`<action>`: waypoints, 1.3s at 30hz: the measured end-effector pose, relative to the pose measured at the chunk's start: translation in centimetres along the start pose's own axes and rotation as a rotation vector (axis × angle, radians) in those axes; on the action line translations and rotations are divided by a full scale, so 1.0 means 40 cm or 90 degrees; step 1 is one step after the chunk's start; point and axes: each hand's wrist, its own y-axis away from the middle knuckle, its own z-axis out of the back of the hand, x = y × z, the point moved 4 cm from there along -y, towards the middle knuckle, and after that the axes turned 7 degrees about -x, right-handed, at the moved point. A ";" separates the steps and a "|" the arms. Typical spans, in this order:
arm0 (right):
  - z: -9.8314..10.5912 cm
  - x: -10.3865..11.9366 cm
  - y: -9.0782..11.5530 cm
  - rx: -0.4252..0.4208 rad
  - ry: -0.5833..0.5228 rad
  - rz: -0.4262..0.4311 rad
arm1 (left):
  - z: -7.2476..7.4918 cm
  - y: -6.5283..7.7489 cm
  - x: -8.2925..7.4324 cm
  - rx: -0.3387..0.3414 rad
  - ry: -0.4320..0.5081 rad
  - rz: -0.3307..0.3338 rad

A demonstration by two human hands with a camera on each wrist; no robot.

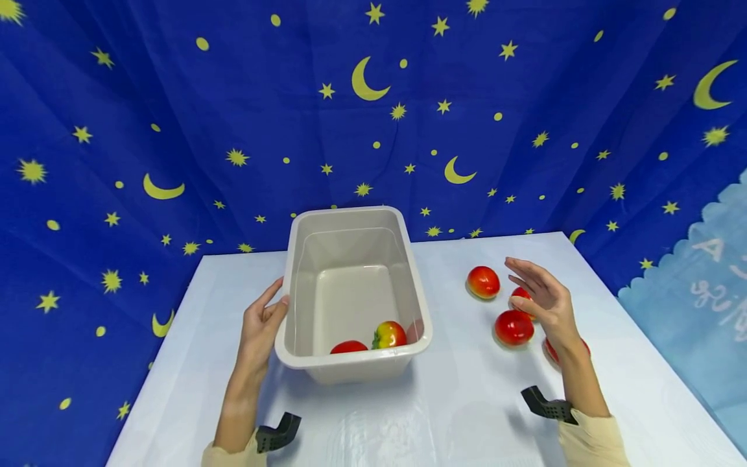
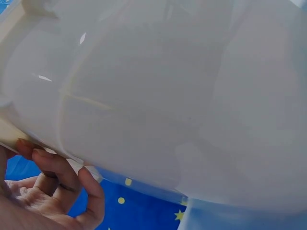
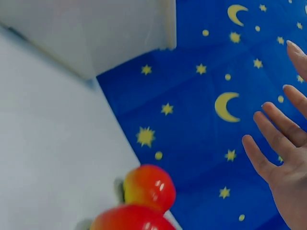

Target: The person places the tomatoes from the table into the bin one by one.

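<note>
A deep light-grey plastic bin stands on the table, its left rim held by my left hand, thumb on top and fingers under the edge. In the left wrist view, curled fingers meet the bin's rim. Inside the bin, near the front wall, lie a red fruit and a red-yellow fruit with green leaves. My right hand hovers with spread fingers, holding nothing. Around and below it are several glossy red fruits, including one at the far left and one nearer; the hand and forearm partly hide others.
The white table ends against a blue curtain with yellow stars and moons. A light-blue cloth with white lettering hangs at the right. Black wrist mounts sit on both forearms.
</note>
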 end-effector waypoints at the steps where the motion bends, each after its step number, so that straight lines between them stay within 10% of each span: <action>1: 0.008 -0.003 0.008 -0.008 0.011 -0.012 | 0.000 0.000 -0.001 0.000 -0.001 0.000; 21: 0.101 -0.095 0.119 -0.118 0.128 -0.161 | -0.001 -0.001 -0.002 -0.007 -0.009 -0.004; 39: 0.111 -0.121 0.176 -0.105 0.274 -0.159 | -0.001 0.001 0.001 0.002 -0.008 -0.002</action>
